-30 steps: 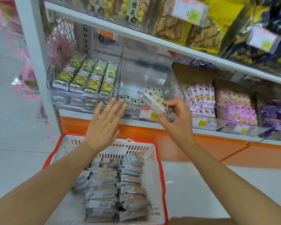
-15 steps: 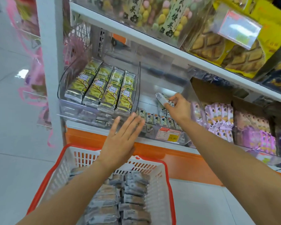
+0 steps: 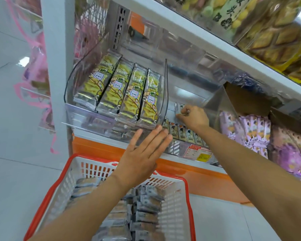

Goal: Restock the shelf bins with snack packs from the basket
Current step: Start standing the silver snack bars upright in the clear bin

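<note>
My right hand [image 3: 193,117] reaches into the clear middle shelf bin [image 3: 215,103], its fingers shut on a small snack pack [image 3: 178,108] held above the row of packs [image 3: 182,131] that stand at the bin's front. My left hand [image 3: 142,153] hovers open and flat in front of the bin's clear front edge, fingertips near the divider [image 3: 165,94]. Below, a white basket with a red rim [image 3: 188,202] holds several grey-brown snack packs [image 3: 146,206].
The left clear bin [image 3: 71,108] holds yellow-green biscuit packs [image 3: 122,91]. Purple packs [image 3: 254,131] fill the bins to the right. A yellow price tag [image 3: 199,153] hangs on the bin front. The white upper shelf [image 3: 215,51] carries large bags overhead. An orange base strip [image 3: 97,146] runs below.
My right hand has carried the snack pack from in front of the shelf deeper into the middle bin. My left hand has risen toward the bin's front edge, and the view has moved closer.
</note>
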A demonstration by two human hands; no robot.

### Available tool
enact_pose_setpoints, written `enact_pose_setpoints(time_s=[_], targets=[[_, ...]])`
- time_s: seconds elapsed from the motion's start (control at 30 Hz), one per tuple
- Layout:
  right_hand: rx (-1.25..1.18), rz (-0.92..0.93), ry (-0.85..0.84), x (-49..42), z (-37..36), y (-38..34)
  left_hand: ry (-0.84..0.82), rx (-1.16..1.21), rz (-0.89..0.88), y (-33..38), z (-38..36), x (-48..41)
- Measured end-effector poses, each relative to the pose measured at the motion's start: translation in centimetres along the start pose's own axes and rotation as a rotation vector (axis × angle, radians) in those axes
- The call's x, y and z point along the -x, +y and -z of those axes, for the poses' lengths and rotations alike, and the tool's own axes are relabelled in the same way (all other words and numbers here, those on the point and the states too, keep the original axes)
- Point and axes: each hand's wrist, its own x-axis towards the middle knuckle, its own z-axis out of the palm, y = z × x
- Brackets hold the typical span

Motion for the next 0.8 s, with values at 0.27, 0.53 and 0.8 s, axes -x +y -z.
enact_pose_setpoints(time_s=[0.27, 0.53, 0.8], targets=[[0.001, 0.038, -0.080, 1.1, 1.3, -0.1, -0.023, 0.004, 0.015, 0.0, 0.6, -0.1], [-0.249, 0.026, 0.015, 4.7, 3.9, 1.0, -0.166, -0.023, 0.016, 0.3, 2.4, -0.1], [-0.651, 0.335, 0.201, 13.7, 6.1, -1.1, -0.266, -0.013, 0.023, 2.2, 3.9, 1.1]])
